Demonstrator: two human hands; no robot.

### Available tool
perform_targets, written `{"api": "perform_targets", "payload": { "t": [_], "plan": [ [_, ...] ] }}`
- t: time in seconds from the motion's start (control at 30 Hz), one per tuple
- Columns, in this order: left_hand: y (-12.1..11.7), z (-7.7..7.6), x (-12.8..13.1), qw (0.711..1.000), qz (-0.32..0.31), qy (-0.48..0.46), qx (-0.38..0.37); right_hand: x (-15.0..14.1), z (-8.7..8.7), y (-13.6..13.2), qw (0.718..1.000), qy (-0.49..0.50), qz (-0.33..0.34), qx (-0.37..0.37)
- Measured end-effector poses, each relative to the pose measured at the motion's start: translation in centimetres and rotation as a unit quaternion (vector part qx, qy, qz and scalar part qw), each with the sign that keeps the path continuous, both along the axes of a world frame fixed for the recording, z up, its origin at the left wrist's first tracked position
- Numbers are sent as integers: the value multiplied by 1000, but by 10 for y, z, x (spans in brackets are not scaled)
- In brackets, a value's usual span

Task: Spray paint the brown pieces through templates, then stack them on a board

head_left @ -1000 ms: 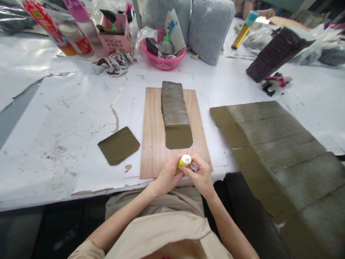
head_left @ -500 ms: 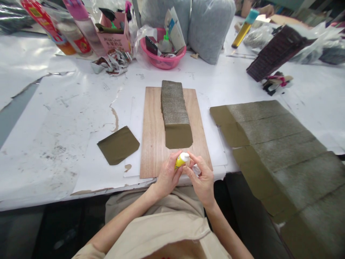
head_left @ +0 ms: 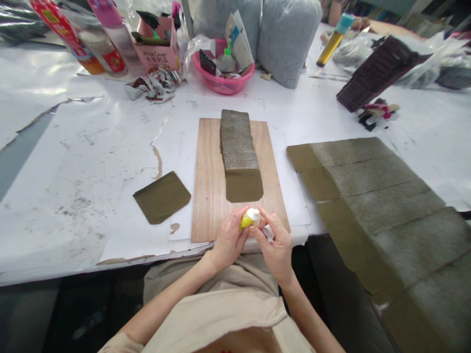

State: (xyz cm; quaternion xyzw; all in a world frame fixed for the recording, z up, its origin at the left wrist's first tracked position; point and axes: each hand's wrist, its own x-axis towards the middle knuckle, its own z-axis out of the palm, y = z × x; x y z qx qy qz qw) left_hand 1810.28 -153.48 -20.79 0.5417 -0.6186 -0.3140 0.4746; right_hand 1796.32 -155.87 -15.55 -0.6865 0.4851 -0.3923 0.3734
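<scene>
My left hand (head_left: 231,235) is closed round a small yellow bottle (head_left: 247,220) with a white top, tilted up and away from me. Close against its right side, my right hand (head_left: 275,242) has its fingers pinched together. A small white piece (head_left: 269,233) shows among those fingers; its kind is hard to make out. Both hands are over the near edge of a wooden board (head_left: 208,196). Beyond them on the board lies an overlapped stack of olive fabric pieces (head_left: 241,142), the nearest one showing a smooth end with cut corners.
Left of the board lies a folded olive piece (head_left: 162,198). More olive panels (head_left: 382,191) spread over the table's right side and past its edge. At the back stand a pink basket (head_left: 224,86), bottles (head_left: 110,54), a pink box (head_left: 158,54) and filled plastic bags (head_left: 289,44).
</scene>
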Motion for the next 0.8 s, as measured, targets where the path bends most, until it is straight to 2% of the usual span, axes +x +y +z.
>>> {"api": "perform_targets", "payload": {
  "t": [0.5,0.63,0.8],
  "plan": [
    [0,-1,-1,998,21,-65,-15,-2,-4,2,988,119,10,-96],
    [0,0,-2,997,23,-70,-10,-2,-3,1,989,122,4,-87],
    [0,1,-1,997,16,-69,-12,-2,-1,0,997,58,15,-39]
  ]
}}
